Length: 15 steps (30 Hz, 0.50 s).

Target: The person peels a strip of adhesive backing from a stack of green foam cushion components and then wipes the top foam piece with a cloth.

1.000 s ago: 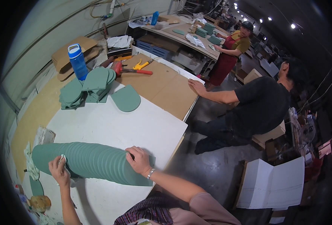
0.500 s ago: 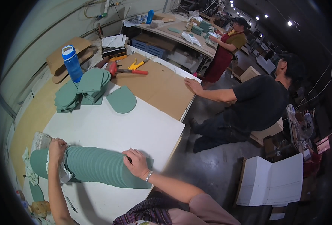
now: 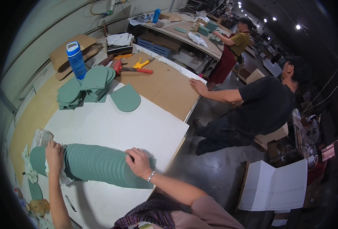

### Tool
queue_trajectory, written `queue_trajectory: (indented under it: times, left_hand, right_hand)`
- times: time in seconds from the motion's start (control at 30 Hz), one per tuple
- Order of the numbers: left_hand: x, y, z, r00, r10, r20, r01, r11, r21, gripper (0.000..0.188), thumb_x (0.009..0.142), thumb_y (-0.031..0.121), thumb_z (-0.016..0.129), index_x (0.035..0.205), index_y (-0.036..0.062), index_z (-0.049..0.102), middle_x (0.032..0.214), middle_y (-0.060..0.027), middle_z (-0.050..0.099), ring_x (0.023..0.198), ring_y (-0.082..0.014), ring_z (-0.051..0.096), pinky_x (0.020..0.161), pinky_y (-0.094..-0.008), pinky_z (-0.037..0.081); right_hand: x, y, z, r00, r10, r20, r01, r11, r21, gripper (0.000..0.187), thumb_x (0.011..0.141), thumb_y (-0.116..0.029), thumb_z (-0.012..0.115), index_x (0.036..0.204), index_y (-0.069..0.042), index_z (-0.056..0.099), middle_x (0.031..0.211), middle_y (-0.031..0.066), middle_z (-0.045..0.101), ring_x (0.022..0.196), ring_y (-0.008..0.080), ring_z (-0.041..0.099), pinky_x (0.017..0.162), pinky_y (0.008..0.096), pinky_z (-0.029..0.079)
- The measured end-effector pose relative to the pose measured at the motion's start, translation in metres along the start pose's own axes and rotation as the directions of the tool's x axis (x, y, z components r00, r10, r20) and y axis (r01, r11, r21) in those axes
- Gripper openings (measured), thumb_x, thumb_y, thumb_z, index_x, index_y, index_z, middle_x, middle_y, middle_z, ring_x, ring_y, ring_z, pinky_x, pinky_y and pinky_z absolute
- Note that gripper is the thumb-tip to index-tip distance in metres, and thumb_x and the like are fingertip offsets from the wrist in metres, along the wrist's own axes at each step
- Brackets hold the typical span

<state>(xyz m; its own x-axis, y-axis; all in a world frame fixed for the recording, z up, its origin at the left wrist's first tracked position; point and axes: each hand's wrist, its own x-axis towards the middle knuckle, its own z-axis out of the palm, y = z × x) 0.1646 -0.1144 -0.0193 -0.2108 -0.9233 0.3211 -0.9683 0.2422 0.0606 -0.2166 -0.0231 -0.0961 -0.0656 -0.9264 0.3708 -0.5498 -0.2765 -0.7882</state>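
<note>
**Fanned Row of Green Pieces: Hand Positions**

The left hand (image 3: 54,154) is now lying farther right along the row than a second ago. One overlapping row of green pieces (image 3: 96,168) is lying on the white board (image 3: 111,126), between two hands. The left hand is pressing a white cloth (image 3: 64,173) against it; the right hand (image 3: 140,162) is resting flat, fingers spread, on its right end. One blue bottle (image 3: 76,59) is standing well apart.

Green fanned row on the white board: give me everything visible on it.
The green fanned row is a long run of overlapped flat, matte green pieces with rounded edges, stepped like ribs. It lies across the near part of the white board. The left hand, with a pale cloth, presses on its left part; the right hand lies flat on its right end.
</note>
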Motion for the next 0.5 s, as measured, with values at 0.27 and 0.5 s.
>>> queue_trajectory:
  times: [0.27,0.5]
  left_hand:
    - [-0.059,0.007,0.018,0.931,0.0,-0.364,0.023,0.998,0.06,0.013,0.082,0.001,0.068,0.087,0.0029,0.056,0.091,-0.0135,0.054,0.087,-0.0354,0.055,0.073,-0.045,0.045]
    - [-0.134,0.021,0.033,0.856,-0.111,-0.505,0.116,0.993,-0.021,0.012,0.081,-0.004,0.064,0.09,0.002,0.06,0.091,-0.0151,0.055,0.081,-0.0354,0.057,0.069,-0.0449,0.047]
  right_hand:
    - [-0.001,0.0,-0.002,1.0,0.001,-0.005,-0.001,1.0,-0.004,0.02,0.093,-0.021,0.058,0.098,-0.005,0.068,0.091,0.0116,0.067,0.084,0.0333,0.063,0.078,0.0437,0.05]
    - [-0.003,-0.005,0.004,1.0,-0.006,-0.006,0.006,1.0,-0.005,0.02,0.093,-0.023,0.06,0.097,-0.006,0.068,0.091,0.0102,0.067,0.085,0.0327,0.063,0.078,0.0446,0.05]
